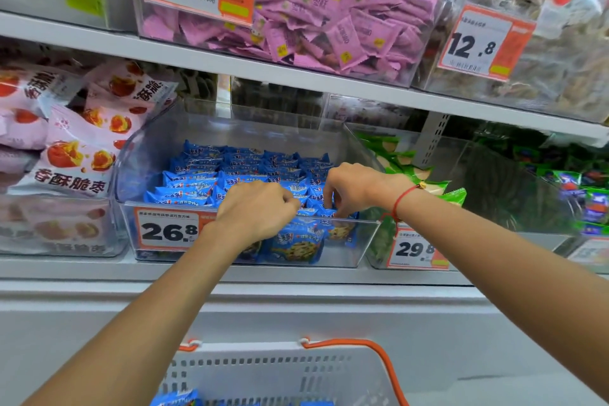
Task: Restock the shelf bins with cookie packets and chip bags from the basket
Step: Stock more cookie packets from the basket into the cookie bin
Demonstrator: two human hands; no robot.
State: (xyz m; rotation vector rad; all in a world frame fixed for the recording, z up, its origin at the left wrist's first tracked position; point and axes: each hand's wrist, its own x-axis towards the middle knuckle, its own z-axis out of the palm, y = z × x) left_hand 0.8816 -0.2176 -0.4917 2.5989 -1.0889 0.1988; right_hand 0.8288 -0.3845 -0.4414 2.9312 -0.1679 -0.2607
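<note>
Blue pkts [211,181] — 2 hands in bin [138,155]

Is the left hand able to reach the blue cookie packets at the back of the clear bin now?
Probably yes. The left hand is already inside the clear bin, over the front blue cookie packets. The bin is open on top and nothing stands between the hand and the back rows.

cookie packets [211,175] in bin [158,155], basket [280,369] below
</note>
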